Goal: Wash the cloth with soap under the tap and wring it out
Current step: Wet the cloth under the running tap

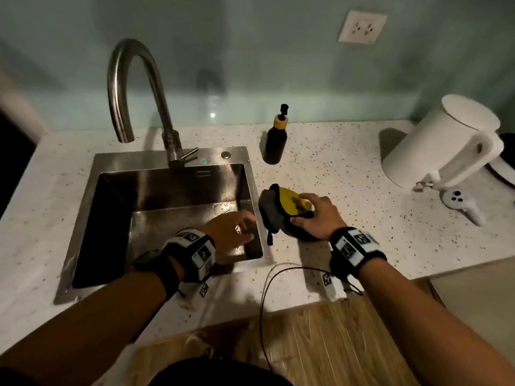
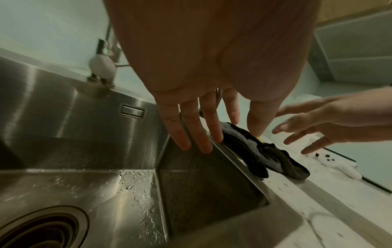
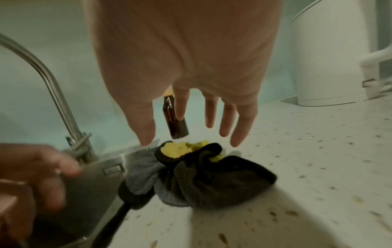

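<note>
Pickup stage, by my read: crumpled dark grey and yellow cloth (image 1: 281, 211) sits on the speckled white stone desk (image 1: 348, 174) just beside the steel sink's (image 1: 111, 174) right rim, dry tap, nothing washed yet. Right hand (image 1: 317, 215) hovers over the cloth, fingers spread and straight, holding nothing; contact is unclear. Left hand (image 1: 231, 232) is flat and empty over the basin's right edge. Next: close on the bundle, carry it under the curved steel tap (image 1: 131, 87), then the brown pump soap bottle (image 1: 276, 140).
</note>
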